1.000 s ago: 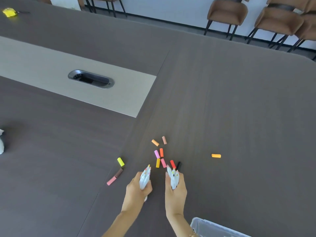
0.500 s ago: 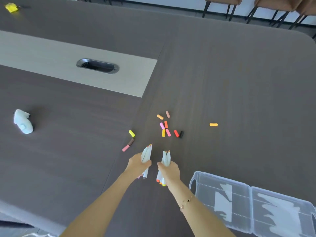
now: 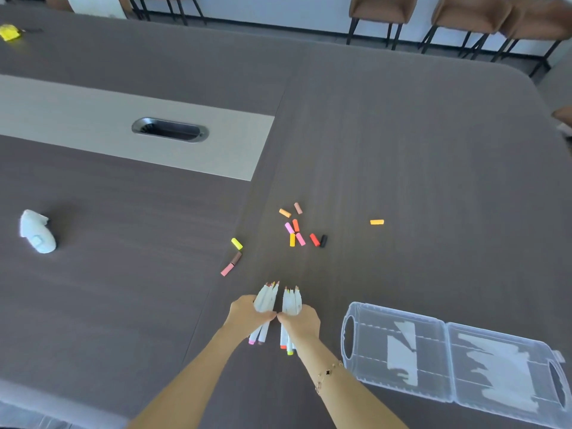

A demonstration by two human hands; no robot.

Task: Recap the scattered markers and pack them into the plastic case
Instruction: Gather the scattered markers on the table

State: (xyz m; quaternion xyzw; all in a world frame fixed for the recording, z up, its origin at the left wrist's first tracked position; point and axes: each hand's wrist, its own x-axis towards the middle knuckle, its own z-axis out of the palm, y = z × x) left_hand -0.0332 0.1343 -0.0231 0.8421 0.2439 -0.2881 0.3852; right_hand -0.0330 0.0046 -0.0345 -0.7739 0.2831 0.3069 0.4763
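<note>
While each hand is wrapped around its own bundle of white-barrelled uncapped markers, the sensible move is to lay one bundle down before reaching for a cap, since neither hand has a free finger. The left hand clasps one bunch of markers and the right hand clasps the other bunch, tips pointing away from the person, thumbs nearly touching. Setting them flat on the dark wood-grain tabletop, near the loose caps, would stop them rolling and keep wet tips off skin. Match cap colour to the coloured end of each barrel; those ends show pink, orange and yellow below the fists, though the tip colours are too small to read surely. The small coloured caps lie scattered just beyond the hands, one orange cap well apart to the right. The clear plastic hinged case lies open and flat near the right forearm.
</note>
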